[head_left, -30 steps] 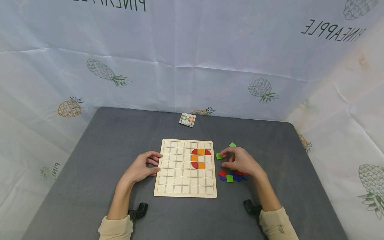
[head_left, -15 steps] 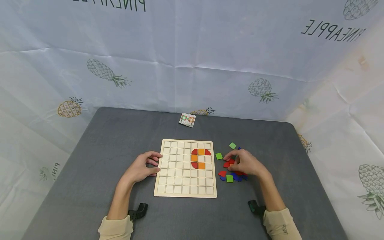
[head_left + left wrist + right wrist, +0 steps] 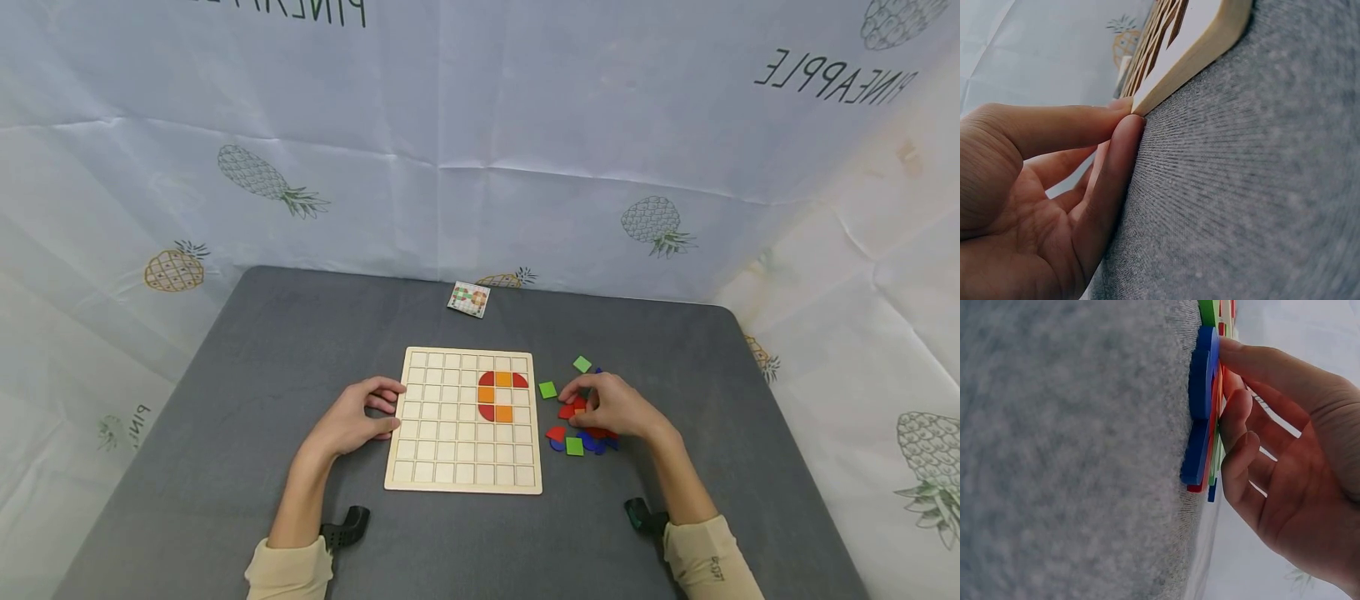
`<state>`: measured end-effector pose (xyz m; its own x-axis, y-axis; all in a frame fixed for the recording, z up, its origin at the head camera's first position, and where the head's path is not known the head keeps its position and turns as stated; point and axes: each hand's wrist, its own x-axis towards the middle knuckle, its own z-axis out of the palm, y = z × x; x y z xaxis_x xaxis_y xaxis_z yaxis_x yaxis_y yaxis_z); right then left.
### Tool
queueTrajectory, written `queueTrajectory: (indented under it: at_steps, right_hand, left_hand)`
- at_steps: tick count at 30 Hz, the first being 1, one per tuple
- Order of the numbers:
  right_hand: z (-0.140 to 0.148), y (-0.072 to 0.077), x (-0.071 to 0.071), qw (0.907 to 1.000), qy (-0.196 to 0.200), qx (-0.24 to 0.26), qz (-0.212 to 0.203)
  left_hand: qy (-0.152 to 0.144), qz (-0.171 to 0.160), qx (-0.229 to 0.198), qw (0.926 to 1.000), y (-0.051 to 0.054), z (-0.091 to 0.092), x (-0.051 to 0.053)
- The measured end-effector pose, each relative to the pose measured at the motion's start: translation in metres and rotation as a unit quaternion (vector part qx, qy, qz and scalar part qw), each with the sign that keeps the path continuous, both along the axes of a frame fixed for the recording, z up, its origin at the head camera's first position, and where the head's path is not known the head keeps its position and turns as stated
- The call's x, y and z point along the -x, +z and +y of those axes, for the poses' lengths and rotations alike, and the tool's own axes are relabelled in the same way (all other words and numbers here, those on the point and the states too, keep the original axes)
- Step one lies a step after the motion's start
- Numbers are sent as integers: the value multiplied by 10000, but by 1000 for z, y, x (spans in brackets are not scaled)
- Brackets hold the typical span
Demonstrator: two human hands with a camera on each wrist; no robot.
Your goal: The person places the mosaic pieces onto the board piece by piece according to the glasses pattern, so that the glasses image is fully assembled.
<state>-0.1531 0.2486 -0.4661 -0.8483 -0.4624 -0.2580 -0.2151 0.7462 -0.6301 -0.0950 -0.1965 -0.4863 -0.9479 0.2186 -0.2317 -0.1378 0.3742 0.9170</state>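
A pale wooden grid board (image 3: 442,450) lies flat on the table. Red and orange tiles fill some cells on its right part, such as an orange square tile (image 3: 504,414). My left hand (image 3: 348,421) grips the board's left edge with thumb and fingertips; the left wrist view shows the thumb at its top rim. On the right, my right hand (image 3: 618,406) is over the loose tiles, curved fingers and thumb apart. Red tiles (image 3: 566,412) show between them. Blue tiles (image 3: 1199,387) lie close to the thumb in the right wrist view. The palm hides part of the pile.
Green square tiles (image 3: 547,390) lie between the board and the right hand. Another green tile (image 3: 574,447) sits at the pile's near side. A small pattern card (image 3: 468,300) lies near the table's far edge. A pineapple-print curtain (image 3: 480,125) hangs behind the table.
My right hand has moved slightly right and nearer, from beside the green tiles to over the red ones. In the last half second its fingers barely moved. My left hand stays at the board.
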Motion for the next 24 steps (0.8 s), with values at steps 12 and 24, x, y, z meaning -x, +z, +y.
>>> queueTrajectory:
  at_steps: [12, 24]
  right_hand:
    - [-3, 1, -3, 9981, 214, 531, 228]
    - [-22, 1, -2, 9940, 252, 1015, 328]
  left_hand:
    - [-11, -2, 114, 9999, -1, 0, 2]
    - [-25, -6, 139, 9999, 0, 0, 2]
